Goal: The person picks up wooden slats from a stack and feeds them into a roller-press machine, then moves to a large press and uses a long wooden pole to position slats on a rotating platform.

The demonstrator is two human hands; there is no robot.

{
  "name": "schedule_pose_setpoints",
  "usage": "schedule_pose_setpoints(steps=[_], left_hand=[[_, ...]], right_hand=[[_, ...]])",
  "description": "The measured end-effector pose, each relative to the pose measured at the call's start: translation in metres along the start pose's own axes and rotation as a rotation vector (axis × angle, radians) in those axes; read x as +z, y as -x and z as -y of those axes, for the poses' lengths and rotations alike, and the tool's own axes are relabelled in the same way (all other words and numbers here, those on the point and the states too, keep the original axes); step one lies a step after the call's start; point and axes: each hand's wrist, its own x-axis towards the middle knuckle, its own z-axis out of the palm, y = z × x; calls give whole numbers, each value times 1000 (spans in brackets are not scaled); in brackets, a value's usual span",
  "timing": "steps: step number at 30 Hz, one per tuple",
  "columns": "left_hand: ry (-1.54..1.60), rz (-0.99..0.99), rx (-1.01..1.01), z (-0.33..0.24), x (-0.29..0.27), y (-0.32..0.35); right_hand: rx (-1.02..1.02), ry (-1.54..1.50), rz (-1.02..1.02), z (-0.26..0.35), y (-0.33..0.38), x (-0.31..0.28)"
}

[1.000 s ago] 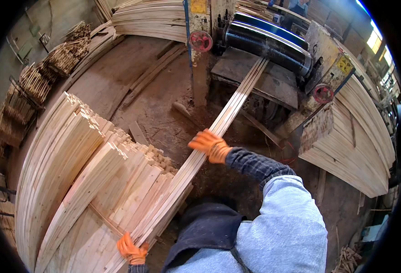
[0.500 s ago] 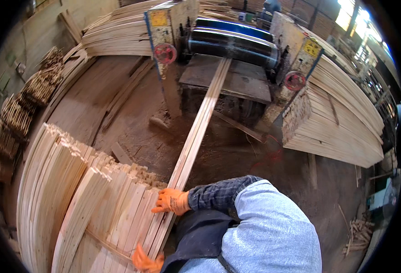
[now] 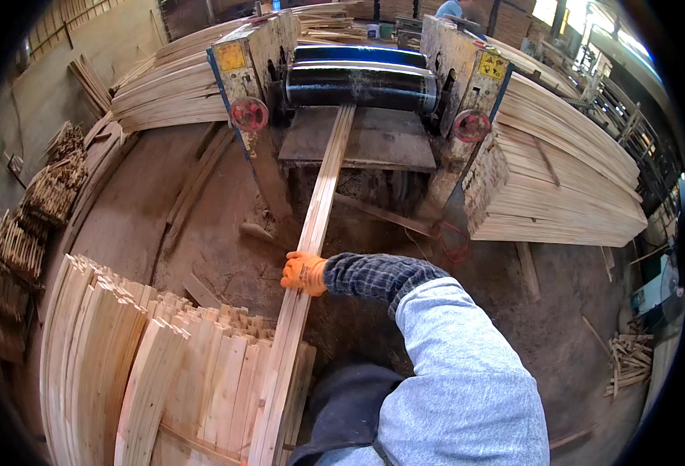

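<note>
A narrow bundle of long pale wooden strips (image 3: 323, 198) runs from the lower edge up to the machine's feed table (image 3: 393, 140), its far end at the dark roller (image 3: 362, 87). My right hand (image 3: 305, 273), in an orange glove, is closed over the bundle near its middle, thumb side hidden. A plaid sleeve covers that forearm. Just left of the bundle's near part stands a large stack of wooden strips (image 3: 226, 365), its uneven ends facing away from me. My left hand is out of view.
Red handwheels (image 3: 249, 114) sit on the machine's side posts. A long lumber stack (image 3: 560, 186) lies right, another (image 3: 167, 101) at far left. Bundled sticks (image 3: 51, 179) line the left wall. Scrap wood (image 3: 630, 361) lies at right, and a red cord (image 3: 456, 242) on the floor.
My right hand has moved forward, away from the stack, and the strips reach slightly farther along. My left hand, at the lower edge before, has left the view. The whole view has shifted.
</note>
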Motion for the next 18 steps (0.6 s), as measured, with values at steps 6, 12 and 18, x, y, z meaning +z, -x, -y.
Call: schedule_pose_setpoints(steps=[6, 12, 18], left_hand=[[83, 0, 14, -26, 25, -36], [164, 10, -43, -59, 53, -85], [244, 58, -114, -110, 78, -150]], right_hand=[[143, 86, 45, -54, -3, -6], [155, 100, 219, -58, -20, -28], [185, 52, 196, -59, -30, -27]])
